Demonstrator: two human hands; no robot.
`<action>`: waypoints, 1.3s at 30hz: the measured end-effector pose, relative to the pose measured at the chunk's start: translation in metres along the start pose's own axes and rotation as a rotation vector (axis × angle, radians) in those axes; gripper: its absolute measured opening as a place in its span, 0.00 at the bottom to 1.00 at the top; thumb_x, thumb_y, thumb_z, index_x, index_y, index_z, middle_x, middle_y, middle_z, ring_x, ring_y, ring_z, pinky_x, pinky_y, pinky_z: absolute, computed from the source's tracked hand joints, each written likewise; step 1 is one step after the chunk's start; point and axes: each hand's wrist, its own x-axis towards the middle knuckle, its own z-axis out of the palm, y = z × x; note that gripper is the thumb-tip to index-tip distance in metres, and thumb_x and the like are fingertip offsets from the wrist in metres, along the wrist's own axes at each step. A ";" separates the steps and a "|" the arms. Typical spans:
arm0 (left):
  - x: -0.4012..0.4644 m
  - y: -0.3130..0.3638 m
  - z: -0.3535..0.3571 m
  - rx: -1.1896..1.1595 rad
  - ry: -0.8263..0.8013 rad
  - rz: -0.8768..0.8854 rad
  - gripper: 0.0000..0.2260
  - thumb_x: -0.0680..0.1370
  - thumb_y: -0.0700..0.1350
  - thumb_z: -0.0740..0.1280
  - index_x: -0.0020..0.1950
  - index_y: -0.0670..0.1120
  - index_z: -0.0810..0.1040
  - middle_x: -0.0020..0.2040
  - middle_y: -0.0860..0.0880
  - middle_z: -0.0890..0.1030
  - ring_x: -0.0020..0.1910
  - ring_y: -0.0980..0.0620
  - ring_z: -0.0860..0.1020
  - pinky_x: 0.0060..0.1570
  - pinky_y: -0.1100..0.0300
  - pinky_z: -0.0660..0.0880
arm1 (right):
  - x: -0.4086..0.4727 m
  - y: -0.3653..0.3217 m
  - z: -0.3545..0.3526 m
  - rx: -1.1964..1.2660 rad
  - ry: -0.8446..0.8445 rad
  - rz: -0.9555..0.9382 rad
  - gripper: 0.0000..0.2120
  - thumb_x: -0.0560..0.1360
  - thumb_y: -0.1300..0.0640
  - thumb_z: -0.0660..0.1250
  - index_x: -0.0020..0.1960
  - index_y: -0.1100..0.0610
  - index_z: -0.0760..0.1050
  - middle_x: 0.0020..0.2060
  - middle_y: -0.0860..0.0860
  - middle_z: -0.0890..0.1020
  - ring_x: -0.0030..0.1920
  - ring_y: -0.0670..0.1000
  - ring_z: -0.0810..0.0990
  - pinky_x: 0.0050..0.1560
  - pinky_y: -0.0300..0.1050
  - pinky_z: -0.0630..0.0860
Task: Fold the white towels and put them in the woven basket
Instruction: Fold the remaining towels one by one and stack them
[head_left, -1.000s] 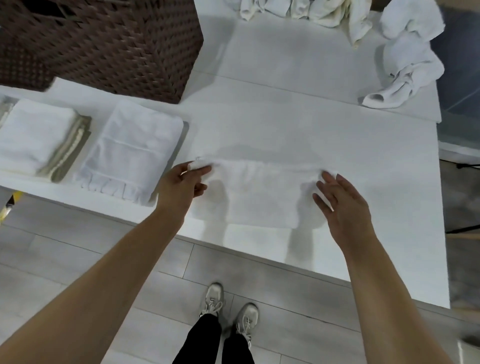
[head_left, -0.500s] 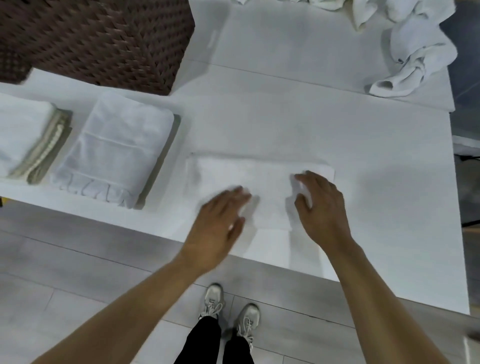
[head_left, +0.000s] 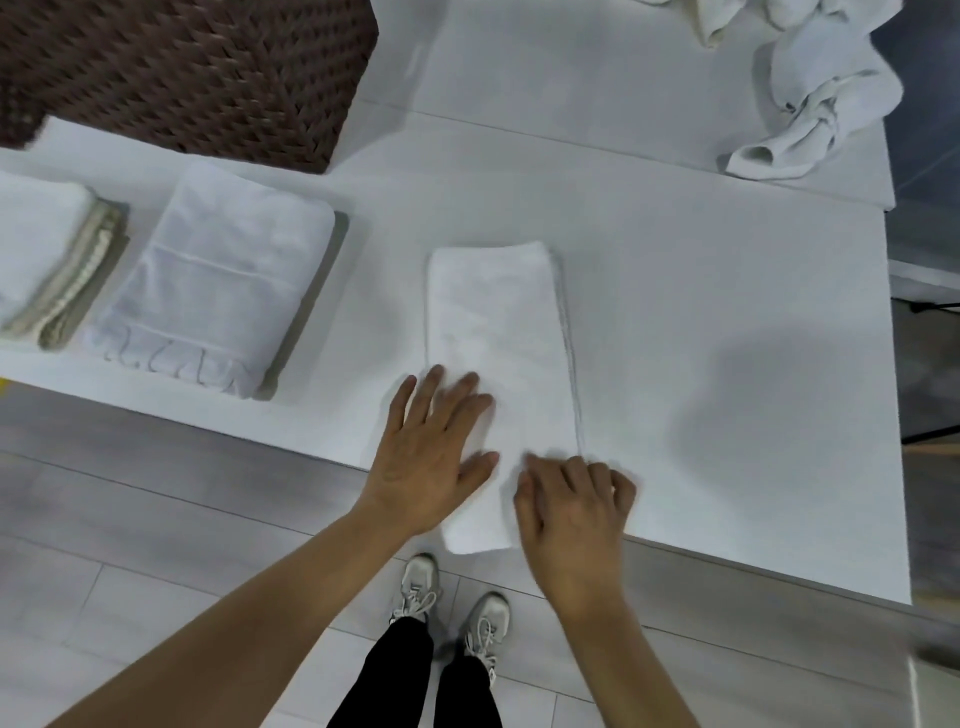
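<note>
Plainly unmarked, the folded towel (head_left: 498, 332) lies under the flat left hand (head_left: 426, 457), right hand (head_left: 571, 509) fingers curled at its edge.

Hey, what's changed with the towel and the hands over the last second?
The towel being folded lay crosswise a second ago; now it runs lengthwise away from the person, its near end overhanging the table edge. The left hand let go of its corner and lies flat on it; the right hand curls at the near end. The folded stacks and basket stayed put.
</note>
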 end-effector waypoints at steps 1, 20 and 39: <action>0.000 -0.002 0.001 -0.002 -0.018 -0.005 0.25 0.80 0.59 0.59 0.74 0.50 0.70 0.79 0.49 0.64 0.79 0.40 0.58 0.75 0.39 0.57 | -0.008 -0.005 0.001 0.009 -0.035 -0.017 0.11 0.79 0.51 0.64 0.56 0.51 0.82 0.45 0.49 0.81 0.48 0.56 0.77 0.56 0.55 0.68; -0.053 0.005 0.011 -0.197 0.136 0.069 0.29 0.69 0.50 0.75 0.69 0.45 0.74 0.67 0.48 0.78 0.69 0.46 0.74 0.70 0.48 0.67 | 0.013 0.015 -0.017 0.542 -0.320 0.186 0.06 0.78 0.52 0.68 0.51 0.43 0.82 0.44 0.38 0.80 0.48 0.42 0.78 0.55 0.40 0.70; -0.025 0.007 -0.058 -0.969 0.196 -0.589 0.14 0.81 0.60 0.63 0.52 0.51 0.79 0.46 0.52 0.84 0.48 0.51 0.82 0.50 0.47 0.79 | 0.026 -0.001 -0.066 0.938 -0.419 0.319 0.15 0.77 0.64 0.69 0.56 0.45 0.78 0.47 0.39 0.84 0.48 0.42 0.83 0.46 0.34 0.77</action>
